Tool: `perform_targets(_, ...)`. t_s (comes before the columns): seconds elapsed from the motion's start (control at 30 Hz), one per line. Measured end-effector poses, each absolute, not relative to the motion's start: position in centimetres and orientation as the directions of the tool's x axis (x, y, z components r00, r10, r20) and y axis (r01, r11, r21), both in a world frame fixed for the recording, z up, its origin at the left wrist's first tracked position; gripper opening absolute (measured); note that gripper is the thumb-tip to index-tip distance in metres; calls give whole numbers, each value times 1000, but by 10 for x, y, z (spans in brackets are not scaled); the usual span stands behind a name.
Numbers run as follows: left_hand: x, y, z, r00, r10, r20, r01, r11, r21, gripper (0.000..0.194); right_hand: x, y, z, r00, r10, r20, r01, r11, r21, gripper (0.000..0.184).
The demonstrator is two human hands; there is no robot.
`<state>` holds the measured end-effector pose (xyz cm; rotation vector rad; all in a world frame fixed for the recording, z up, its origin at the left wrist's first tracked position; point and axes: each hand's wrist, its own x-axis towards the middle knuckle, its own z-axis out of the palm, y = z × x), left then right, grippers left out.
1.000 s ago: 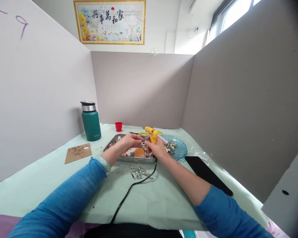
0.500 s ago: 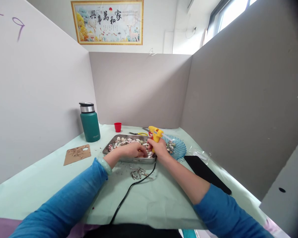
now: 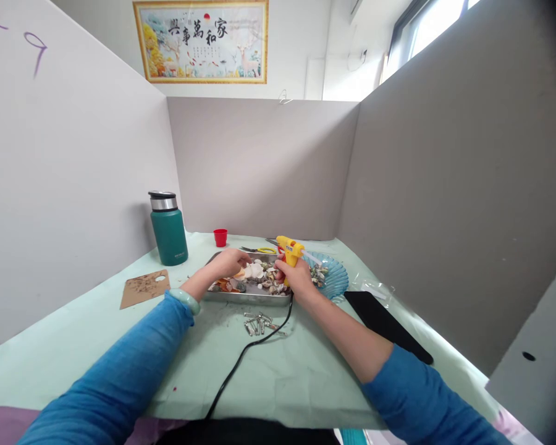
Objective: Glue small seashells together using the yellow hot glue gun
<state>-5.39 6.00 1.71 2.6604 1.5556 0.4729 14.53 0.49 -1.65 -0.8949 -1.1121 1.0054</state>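
My right hand (image 3: 296, 275) is closed around the handle of a yellow hot glue gun (image 3: 291, 250), held upright at the right end of a metal tray (image 3: 248, 298). A clear glue stick (image 3: 312, 257) pokes out of the gun's back, and a black cord (image 3: 245, 349) trails down from it. Over the left half of the tray hangs my left hand (image 3: 229, 262), fingers pointing down and slightly apart, with nothing visible in them. Just below it lie mixed seashells (image 3: 254, 270), in white, orange and brown.
In front of the tray lie several metal clips (image 3: 258, 324). A blue plate (image 3: 336, 275) of small shells, a black strip (image 3: 384, 324) and clear plastic bags (image 3: 373, 287) are on the right. Left stand a green bottle (image 3: 168, 235), brown card (image 3: 144, 288) and red cup (image 3: 220, 237). Yellow-handled pliers (image 3: 265, 250) lie behind.
My left hand has moved left and back across the tray, uncovering shells at its front and middle. My right hand and the glue gun have hardly moved.
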Motion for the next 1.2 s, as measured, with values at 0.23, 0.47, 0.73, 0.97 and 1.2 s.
perform_targets(0.23,-22,40,11,526,838,144,846,-533,15,34,145,5,-17,118,953,278,-165,295,-941,21)
perform_targets(0.47,-21,41,8,443,890,110,895,-433,-108,28,144,6,-18,128,949,289,-158,307,-939,21)
perform_targets(0.73,-8,28,13,410,912,27,899,-399,-180,24,144,5,-18,112,949,296,-122,308,-943,22)
perform_targets(0.97,-28,47,10,446,878,175,864,-473,173,14,145,7,-20,110,951,291,-114,302,-946,22)
perform_targets(1.2,-19,33,9,544,836,74,525,-408,747,19,145,7,-20,48,946,319,-77,322,-944,27)
